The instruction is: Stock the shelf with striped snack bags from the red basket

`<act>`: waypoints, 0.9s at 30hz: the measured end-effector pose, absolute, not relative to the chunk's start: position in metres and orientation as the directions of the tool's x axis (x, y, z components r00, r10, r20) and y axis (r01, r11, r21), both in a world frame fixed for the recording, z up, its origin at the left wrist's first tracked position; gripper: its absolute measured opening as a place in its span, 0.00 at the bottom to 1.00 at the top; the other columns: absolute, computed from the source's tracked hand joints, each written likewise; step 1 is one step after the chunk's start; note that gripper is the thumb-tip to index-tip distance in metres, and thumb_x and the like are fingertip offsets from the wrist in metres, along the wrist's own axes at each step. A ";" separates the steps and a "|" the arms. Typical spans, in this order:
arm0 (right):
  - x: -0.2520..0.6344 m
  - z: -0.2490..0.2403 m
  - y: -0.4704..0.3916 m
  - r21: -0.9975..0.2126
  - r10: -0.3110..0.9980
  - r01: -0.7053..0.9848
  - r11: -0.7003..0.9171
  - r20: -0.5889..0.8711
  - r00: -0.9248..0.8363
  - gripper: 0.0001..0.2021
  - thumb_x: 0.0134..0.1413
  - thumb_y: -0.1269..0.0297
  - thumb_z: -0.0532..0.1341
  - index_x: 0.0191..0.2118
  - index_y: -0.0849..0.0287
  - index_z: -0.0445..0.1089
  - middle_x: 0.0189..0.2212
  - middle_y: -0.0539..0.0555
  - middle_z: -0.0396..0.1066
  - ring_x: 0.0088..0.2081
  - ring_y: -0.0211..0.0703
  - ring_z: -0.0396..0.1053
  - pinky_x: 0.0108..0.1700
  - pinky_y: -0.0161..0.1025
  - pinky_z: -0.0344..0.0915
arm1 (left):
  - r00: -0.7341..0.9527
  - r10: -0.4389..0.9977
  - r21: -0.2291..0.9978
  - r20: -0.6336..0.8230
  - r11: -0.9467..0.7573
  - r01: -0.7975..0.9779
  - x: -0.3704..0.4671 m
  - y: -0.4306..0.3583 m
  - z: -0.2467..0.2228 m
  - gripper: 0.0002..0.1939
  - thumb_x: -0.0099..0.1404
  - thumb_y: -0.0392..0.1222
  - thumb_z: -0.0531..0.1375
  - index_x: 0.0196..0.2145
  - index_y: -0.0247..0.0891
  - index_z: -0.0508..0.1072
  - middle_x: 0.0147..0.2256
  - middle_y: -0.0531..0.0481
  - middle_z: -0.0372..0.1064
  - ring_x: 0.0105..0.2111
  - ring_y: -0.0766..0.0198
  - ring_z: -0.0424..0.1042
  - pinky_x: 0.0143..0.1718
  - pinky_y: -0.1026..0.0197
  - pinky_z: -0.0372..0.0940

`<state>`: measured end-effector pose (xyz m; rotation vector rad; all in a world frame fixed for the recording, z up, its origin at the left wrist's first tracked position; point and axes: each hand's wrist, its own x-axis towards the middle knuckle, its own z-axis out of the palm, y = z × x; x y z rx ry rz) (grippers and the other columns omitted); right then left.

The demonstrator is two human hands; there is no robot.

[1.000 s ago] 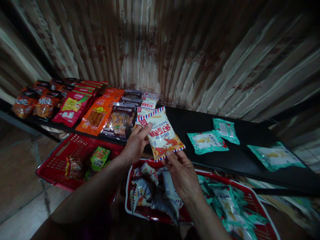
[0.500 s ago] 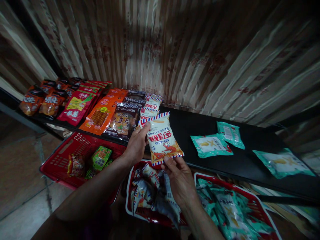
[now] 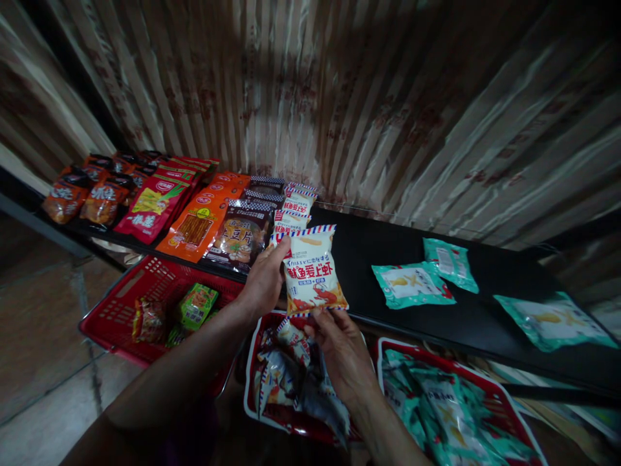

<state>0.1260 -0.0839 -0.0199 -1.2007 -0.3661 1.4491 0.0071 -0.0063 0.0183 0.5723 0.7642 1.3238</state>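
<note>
Two bare hands hold and touch one white snack bag with a striped top edge, at the front of a black shelf. Two like white bags lie behind it on the shelf, making three there in all. To their left come three dark brown packets, an overlapping row of orange packets, a stack of pink bags, and at least five orange-and-black bags; the overlap hides exact counts. Three teal bags lie farther right, two touching and one apart. Below are three red baskets: the left basket holds one red-and-yellow packet and at least two green packets, the middle basket a heap of white-and-blue bags, the right basket a heap of teal ones, both too jumbled to count. The left hand pinches the white snack bag at its upper left, thumb over the front. The bag lies just beyond the right hand, whose fingertips meet its bottom edge; whether they pinch it, I cannot tell.
</note>
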 end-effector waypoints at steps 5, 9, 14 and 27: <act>0.143 -0.006 -0.077 -0.756 0.905 -0.611 -0.234 -0.399 0.147 0.17 0.32 0.64 0.67 0.36 0.52 0.74 0.35 0.48 0.75 0.39 0.42 0.70 0.41 0.39 0.66 | 0.054 0.967 0.797 -0.250 0.237 -0.556 0.005 -0.008 0.027 0.16 0.63 0.47 0.55 0.44 0.35 0.72 0.38 0.44 0.76 0.40 0.55 0.74 0.41 0.57 0.67; 0.158 0.006 -0.066 -0.792 0.900 -0.575 -0.205 -0.383 0.207 0.19 0.38 0.54 0.66 0.39 0.54 0.74 0.39 0.52 0.75 0.45 0.45 0.69 0.46 0.41 0.64 | 0.131 0.938 0.823 -0.321 0.345 -0.451 0.003 -0.015 0.036 0.13 0.65 0.44 0.53 0.37 0.35 0.74 0.30 0.47 0.76 0.32 0.58 0.75 0.32 0.60 0.66; 0.166 0.015 -0.060 -0.888 0.913 -0.445 -0.119 -0.274 0.304 0.21 0.37 0.51 0.70 0.40 0.53 0.74 0.36 0.51 0.77 0.40 0.42 0.71 0.43 0.38 0.65 | 0.275 0.893 0.887 -0.357 0.416 -0.200 0.008 -0.024 0.028 0.16 0.60 0.52 0.58 0.30 0.34 0.72 0.22 0.49 0.72 0.23 0.63 0.69 0.27 0.63 0.62; 0.171 0.024 -0.059 -0.876 0.808 -0.476 -0.082 -0.338 0.483 0.16 0.22 0.62 0.76 0.23 0.59 0.74 0.19 0.46 0.73 0.19 0.32 0.66 0.21 0.29 0.63 | 0.507 0.819 0.903 -0.267 0.397 -0.166 0.010 -0.029 0.018 0.17 0.59 0.55 0.58 0.34 0.36 0.71 0.30 0.50 0.72 0.27 0.67 0.69 0.31 0.64 0.62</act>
